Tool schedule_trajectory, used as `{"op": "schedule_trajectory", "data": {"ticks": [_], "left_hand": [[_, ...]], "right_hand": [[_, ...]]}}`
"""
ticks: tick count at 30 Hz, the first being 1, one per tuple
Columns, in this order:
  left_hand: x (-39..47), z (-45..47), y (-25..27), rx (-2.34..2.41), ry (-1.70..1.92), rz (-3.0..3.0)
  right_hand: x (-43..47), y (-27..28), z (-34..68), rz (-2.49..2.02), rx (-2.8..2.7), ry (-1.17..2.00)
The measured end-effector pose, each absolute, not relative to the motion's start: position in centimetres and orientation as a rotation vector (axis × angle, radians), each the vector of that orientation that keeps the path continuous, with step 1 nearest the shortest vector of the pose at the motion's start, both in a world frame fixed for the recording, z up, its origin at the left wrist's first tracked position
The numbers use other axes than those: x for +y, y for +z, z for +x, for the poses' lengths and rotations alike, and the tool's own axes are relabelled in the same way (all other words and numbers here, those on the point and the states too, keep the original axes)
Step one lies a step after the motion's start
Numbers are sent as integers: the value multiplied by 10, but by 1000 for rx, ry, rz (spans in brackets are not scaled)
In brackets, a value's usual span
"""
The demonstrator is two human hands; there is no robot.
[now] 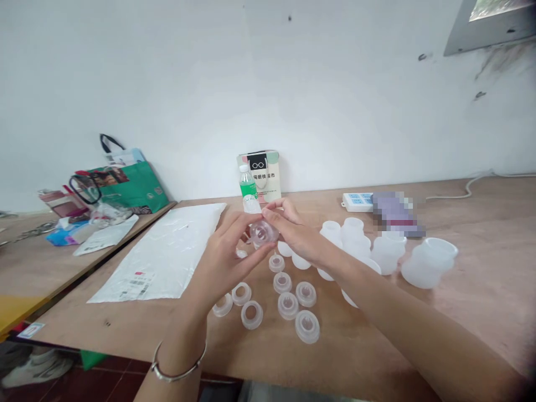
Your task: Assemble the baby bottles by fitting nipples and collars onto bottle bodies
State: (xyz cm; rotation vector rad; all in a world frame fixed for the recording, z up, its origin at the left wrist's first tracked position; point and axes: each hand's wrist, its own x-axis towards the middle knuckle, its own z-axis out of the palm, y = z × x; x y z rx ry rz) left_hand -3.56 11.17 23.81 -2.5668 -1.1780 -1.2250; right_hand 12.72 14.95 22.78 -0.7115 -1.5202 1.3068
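Above the middle of the wooden table, a clear round plastic piece (pixel 263 233) is held between both hands. My left hand (pixel 228 245) is closed around its left side, thumb below and fingers above. From the right, my right hand (pixel 295 231) pinches its upper edge with thumb and fingers. Translucent plastic rings (pixel 252 315) lie under my left hand. To their right, several clear flanged caps (pixel 288 306) are set in loose rows. White translucent plastic cups (pixel 429 262) stand beyond my right forearm, which partly hides some of them.
A white plastic mailing bag (pixel 167 251) lies flat on the left. At the back stand a green-labelled bottle (pixel 248 183) and a paper bag (pixel 272 176). A power strip (pixel 357 202) sits at the back right. A green bag (pixel 134 187) rests on the adjoining table.
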Motion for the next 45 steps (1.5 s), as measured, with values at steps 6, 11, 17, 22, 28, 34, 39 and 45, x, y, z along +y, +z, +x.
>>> {"op": "schedule_trajectory", "data": {"ticks": [6, 11, 17, 22, 28, 34, 39, 45], "left_hand": [[116, -47, 197, -1719, -701, -2712], [134, -39, 153, -1729, -188, -2721], [131, -47, 156, -1756, -256, -2770], [132, -70, 164, -1839, -797, -2377], [159, -82, 145, -1925, -748, -2370], [136, -77, 178, -1864, -1241, -2140], [110, -46, 209, -1502, -1906, -2110], [108, -42, 209, -1444, -1973, -2308]], "right_hand": [[158, 246, 153, -762, -1517, 955], [151, 257, 161, -748, -1500, 940], [150, 255, 162, -725, -1586, 904], [152, 254, 160, -711, -1621, 921], [154, 250, 158, -738, -1649, 957], [157, 246, 156, -744, -1674, 957], [147, 233, 141, -671, -1859, 1186], [139, 228, 133, -527, -1852, 1364]]}}
